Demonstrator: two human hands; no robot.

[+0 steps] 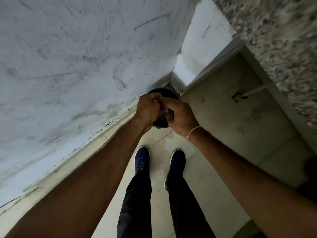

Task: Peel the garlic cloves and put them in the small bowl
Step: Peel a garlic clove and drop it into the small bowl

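Both hands meet above a round black bin (169,92) that stands on the floor in the wall corner. My left hand (148,109) has its fingers curled and my right hand (179,116) reaches its fingertips to them. Together they pinch a small pale garlic clove (162,101). The fingers hide most of it, and I cannot tell how much skin is on it. Pale scraps lie inside the bin (163,115) under the hands. The small bowl is out of view.
A scuffed white wall (77,66) runs along the left. A speckled granite counter edge (277,48) overhangs at the right, with a pipe (255,91) beneath it. My two blue shoes (142,159) stand on the pale tiled floor (197,177).
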